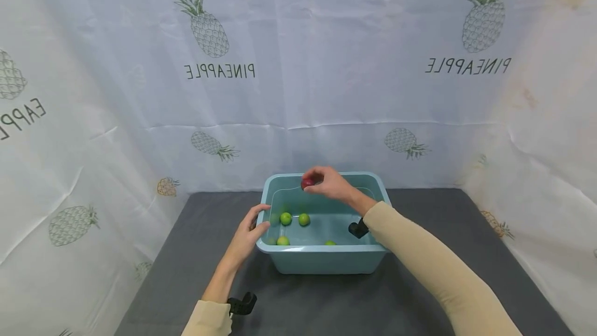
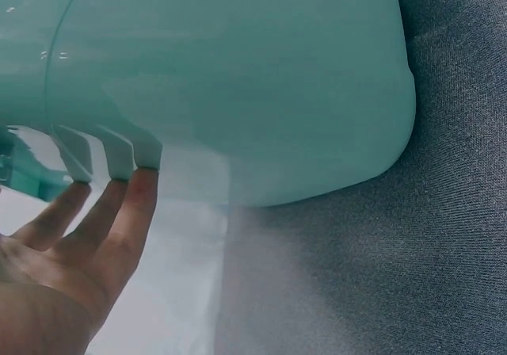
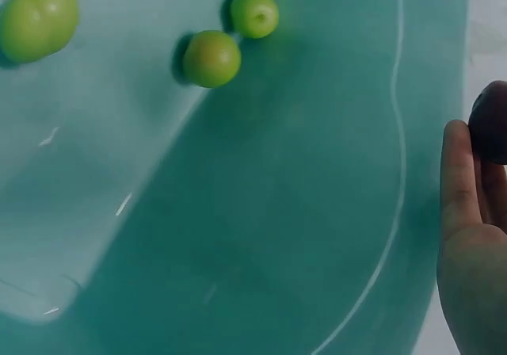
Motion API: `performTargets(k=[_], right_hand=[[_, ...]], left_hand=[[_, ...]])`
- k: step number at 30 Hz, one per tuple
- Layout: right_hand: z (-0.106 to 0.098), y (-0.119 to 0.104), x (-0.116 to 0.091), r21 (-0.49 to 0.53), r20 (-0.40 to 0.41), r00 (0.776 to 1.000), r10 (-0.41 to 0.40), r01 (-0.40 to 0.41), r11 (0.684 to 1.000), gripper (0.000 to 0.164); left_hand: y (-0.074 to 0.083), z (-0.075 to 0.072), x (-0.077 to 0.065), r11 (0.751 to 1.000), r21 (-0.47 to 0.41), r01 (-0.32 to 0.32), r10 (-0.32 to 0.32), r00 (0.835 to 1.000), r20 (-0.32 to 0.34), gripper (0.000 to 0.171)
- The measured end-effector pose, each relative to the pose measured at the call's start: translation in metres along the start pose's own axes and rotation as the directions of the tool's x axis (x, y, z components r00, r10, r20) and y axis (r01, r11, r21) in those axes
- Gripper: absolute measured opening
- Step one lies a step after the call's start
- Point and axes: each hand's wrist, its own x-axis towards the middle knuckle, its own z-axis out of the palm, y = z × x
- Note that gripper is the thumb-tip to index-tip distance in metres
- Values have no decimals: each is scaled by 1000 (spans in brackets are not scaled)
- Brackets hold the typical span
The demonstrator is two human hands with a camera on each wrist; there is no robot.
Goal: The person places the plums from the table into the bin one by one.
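A light blue-green plastic basin [image 1: 326, 263] stands on the dark cloth. My left hand [image 1: 248, 232] grips its left rim, with thumb and forefinger over the edge; in the left wrist view, other fingertips touch the outer wall [image 2: 261, 78]. Above the far part of the basin, my right hand [image 1: 330, 184] pinches a dark red plum [image 1: 307, 183] between fingers and thumb. That plum [image 3: 489, 125] is cut off at the right wrist view's edge. Inside lie several small round green fruits [image 1: 304, 219], mostly toward the left; one near the front wall is partly hidden.
A dark grey cloth [image 1: 196, 263] covers the table. White fabric printed with pineapples [image 1: 322, 92] hangs behind and at both sides, close to the basin's far edge. Black wrist cameras [image 1: 242, 304] sit on both wrists.
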Motion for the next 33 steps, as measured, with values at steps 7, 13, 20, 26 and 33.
performTargets(k=[7, 13, 20, 26, 33], right_hand=[[7, 4, -2, -67, 72, 997, -2, 7, 998, 36], [12, 3, -3, -75, 121, 992, 27, -18, 997, 38], [17, 8, -3, -127, 173, 984, 45, -23, 992, 39], [20, 8, -4, -147, 173, 983, 58, -33, 989, 39], [19, 8, -4, -142, 181, 981, 69, -43, 989, 41]], left_hand=[[0, 0, 1, 1000, 8, -9, 9, 1000, 0, 41], [1, 1, 1, 1000, 17, -20, 20, 1000, -1, 43], [1, 2, 0, 1000, 9, -15, 15, 1000, -4, 42], [0, 2, -1, 1000, 12, -7, 7, 1000, -14, 40], [2, 2, -1, 1000, 3, -10, 10, 1000, -8, 40]])
